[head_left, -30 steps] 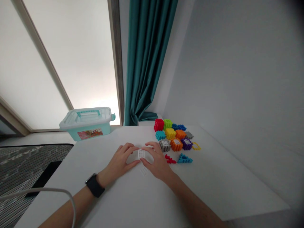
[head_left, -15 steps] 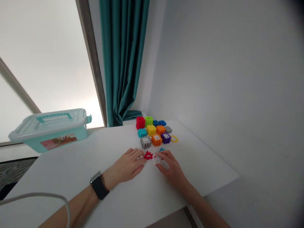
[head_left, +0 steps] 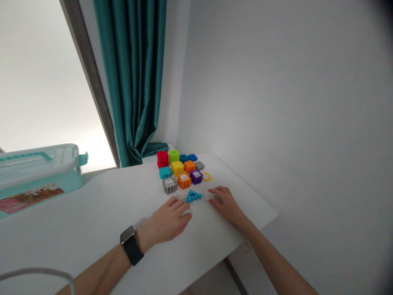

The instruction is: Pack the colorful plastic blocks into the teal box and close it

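Note:
My right hand [head_left: 226, 203] lies on the white table [head_left: 101, 213], its fingertips pinched on a small white grid piece [head_left: 209, 195]. My left hand [head_left: 168, 220], with a black watch [head_left: 131, 245] on the wrist, rests palm down with fingers loosely stretched. A blue triangular toothed piece [head_left: 193, 196] lies just beyond its fingertips, between the two hands. Behind it sits a cluster of colourful toothed blocks: a grey one [head_left: 170, 185], an orange one [head_left: 184, 180], a purple one [head_left: 195, 176], a red one [head_left: 162, 159] and several more. A yellow frame piece [head_left: 206, 177] lies at the cluster's right.
A teal plastic box with a clear lid [head_left: 37, 172] stands at the table's far left. A teal curtain [head_left: 132, 82] hangs behind the blocks, a grey wall runs along the right. The table's right edge [head_left: 264, 221] is close to my right hand. A grey cable [head_left: 37, 272] crosses the bottom left.
The view swung right. My right hand carried the white piece to the right, away from my left hand. The red piece seen between the hands is out of sight.

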{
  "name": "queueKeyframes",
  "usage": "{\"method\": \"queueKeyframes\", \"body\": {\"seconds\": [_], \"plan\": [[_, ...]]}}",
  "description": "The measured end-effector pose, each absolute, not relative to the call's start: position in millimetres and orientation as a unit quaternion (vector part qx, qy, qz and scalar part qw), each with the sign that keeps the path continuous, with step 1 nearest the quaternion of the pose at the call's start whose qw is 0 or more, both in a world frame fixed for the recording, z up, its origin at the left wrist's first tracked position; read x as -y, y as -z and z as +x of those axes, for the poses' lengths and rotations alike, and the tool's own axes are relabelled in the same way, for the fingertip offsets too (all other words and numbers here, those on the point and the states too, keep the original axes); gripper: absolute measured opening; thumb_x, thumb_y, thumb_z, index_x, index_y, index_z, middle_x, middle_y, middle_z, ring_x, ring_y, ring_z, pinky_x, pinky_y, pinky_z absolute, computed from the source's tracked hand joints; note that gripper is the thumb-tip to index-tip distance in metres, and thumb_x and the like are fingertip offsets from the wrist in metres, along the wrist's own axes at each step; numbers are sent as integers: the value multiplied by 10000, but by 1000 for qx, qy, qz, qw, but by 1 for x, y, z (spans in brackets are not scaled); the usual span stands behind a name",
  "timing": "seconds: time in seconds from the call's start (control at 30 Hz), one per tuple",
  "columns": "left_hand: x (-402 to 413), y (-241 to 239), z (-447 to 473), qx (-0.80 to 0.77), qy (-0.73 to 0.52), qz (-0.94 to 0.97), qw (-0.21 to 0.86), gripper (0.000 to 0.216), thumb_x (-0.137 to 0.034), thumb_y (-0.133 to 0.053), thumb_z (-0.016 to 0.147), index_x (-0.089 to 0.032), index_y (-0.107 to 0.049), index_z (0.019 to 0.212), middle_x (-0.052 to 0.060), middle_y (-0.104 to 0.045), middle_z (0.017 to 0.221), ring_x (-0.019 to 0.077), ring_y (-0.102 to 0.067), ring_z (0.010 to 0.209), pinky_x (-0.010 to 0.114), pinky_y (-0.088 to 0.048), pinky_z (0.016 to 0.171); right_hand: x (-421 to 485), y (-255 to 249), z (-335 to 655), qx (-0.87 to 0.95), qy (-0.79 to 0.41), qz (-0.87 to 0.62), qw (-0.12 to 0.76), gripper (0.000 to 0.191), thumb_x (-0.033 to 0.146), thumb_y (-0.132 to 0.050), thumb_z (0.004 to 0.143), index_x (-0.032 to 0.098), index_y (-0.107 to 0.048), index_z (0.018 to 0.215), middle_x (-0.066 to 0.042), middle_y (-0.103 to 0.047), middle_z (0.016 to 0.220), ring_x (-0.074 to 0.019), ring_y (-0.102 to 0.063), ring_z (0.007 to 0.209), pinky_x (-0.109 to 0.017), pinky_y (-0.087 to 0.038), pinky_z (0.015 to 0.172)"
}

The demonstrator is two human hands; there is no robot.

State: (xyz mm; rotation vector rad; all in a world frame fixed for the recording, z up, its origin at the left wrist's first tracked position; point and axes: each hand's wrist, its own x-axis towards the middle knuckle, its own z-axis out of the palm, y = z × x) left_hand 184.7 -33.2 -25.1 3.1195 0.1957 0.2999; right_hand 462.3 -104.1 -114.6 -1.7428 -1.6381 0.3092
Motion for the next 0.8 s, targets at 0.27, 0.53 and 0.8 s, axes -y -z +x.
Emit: {"method": "queueKeyframes", "body": {"seconds": [0.27, 0.53, 0.8], "plan": [[31, 27, 180, -75, -88, 993, 4, 139, -200, -546, 937, -205, -609, 1061, 96, -641, 1132, 256, -585, 1046, 432, -422, 951, 73, 103, 480, 665, -159, -693, 231, 299, 283, -614, 898, 277, -714, 1180, -93, -624, 1154, -278, -550, 1116, -521, -429, 1001], [29, 29, 178, -77, -84, 993, 2, 155, -209, -534, 949, -210, -609, 1085, 93, -639, 1143, 257, -585, 1061, 440, -418, 961, 77, 106, 474, 657, -155, -694, 251, 343, 230, -568, 901, 268, -680, 1223, -89, -647, 1220, -282, -545, 1168, -532, -392, 1035], [27, 31, 177, -82, -76, 994, -6, 151, -239, -527, 967, -221, -606, 1095, 77, -631, 1159, 253, -577, 1082, 440, -411, 964, 86, 124, 472, 679, -120, -660, 298, 253, 242, -508, 940, 265, -742, 1034, -66, -716, 1173, -261, -606, 1131, -478, -429, 1021]]}}
